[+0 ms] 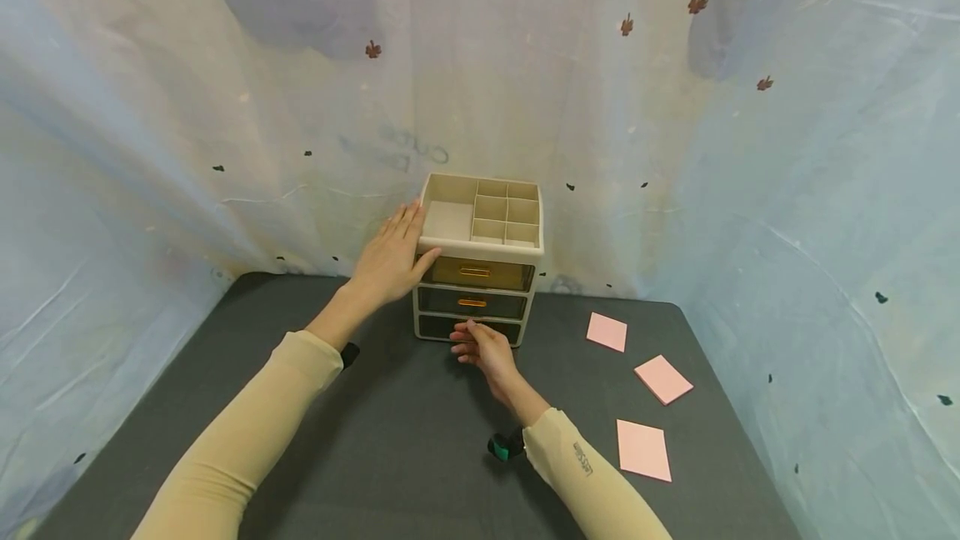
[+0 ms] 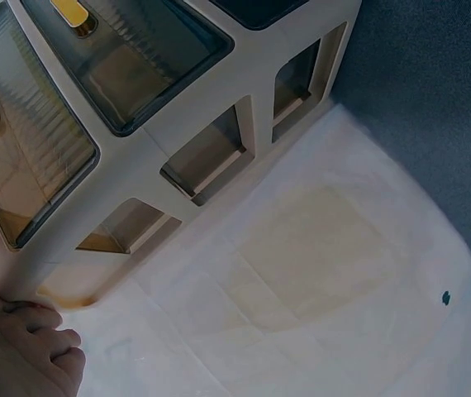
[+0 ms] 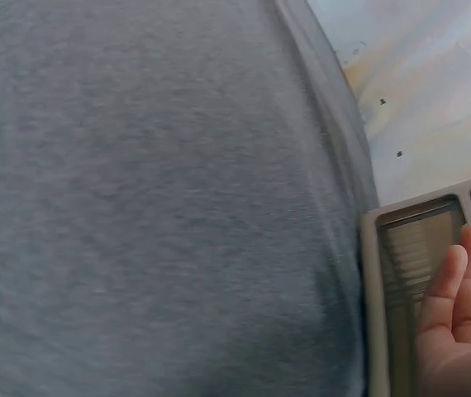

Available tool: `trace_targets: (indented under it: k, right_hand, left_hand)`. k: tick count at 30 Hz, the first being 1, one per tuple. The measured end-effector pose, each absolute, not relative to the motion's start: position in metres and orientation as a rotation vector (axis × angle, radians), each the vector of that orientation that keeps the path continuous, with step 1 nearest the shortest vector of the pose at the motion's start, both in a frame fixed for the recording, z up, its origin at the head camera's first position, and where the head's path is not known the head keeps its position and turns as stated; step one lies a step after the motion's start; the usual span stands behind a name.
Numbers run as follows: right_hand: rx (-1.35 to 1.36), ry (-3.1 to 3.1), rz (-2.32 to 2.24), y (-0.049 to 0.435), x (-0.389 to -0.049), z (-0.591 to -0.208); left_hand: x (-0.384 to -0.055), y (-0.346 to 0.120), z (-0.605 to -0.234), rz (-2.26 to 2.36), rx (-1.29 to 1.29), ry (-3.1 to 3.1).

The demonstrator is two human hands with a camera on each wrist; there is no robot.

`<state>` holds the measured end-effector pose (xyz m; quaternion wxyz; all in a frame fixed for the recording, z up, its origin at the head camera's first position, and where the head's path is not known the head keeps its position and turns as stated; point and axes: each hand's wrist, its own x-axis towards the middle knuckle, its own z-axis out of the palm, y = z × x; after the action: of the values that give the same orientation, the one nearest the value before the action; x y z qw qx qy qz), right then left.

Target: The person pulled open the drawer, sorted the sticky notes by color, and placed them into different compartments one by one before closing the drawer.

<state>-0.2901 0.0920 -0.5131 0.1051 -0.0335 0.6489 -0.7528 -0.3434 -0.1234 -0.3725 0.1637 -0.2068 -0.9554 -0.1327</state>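
A cream desktop drawer organizer (image 1: pixel 480 250) stands upright against the curtain, with divided compartments on top and three dark see-through drawers, all pushed in. My left hand (image 1: pixel 393 257) rests along its upper left side, fingers extended and the thumb at the front rim. In the left wrist view, the left fingers (image 2: pixel 41 335) lie against the organizer's upper side corner. In front of the bottom drawer (image 1: pixel 435 327) is my right hand (image 1: pixel 487 352), thumb and fingertips right by its handle. The right wrist view shows the other right fingers (image 3: pixel 467 289) loosely extended before the drawer front.
Three pink sticky-note pads (image 1: pixel 606 332) (image 1: pixel 663 379) (image 1: pixel 643 450) lie spread on the dark table (image 1: pixel 390 457) to the right. A patterned curtain (image 1: pixel 480 90) hangs behind and along both sides. Gold handles (image 1: pixel 472 302) stick out from the drawer fronts.
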Motion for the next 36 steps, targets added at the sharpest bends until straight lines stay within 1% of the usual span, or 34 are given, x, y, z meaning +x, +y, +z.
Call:
trace_targets:
  k: [9, 14, 36]
  right_hand:
    - [-0.028, 1.910, -2.195, 0.095, -0.287, -0.534]
    - [0.019, 1.906, -2.187, 0.097, -0.289, -0.540]
    - [0.091, 1.909, -2.187, 0.099, -0.301, -0.535]
  left_hand:
    - [-0.344, -0.124, -0.373, -0.371, -0.597, -2.720]
    - [-0.344, -0.124, -0.374, -0.365, -0.595, -2.715]
    - [-0.342, -0.123, -0.371, -0.372, -0.588, -2.729]
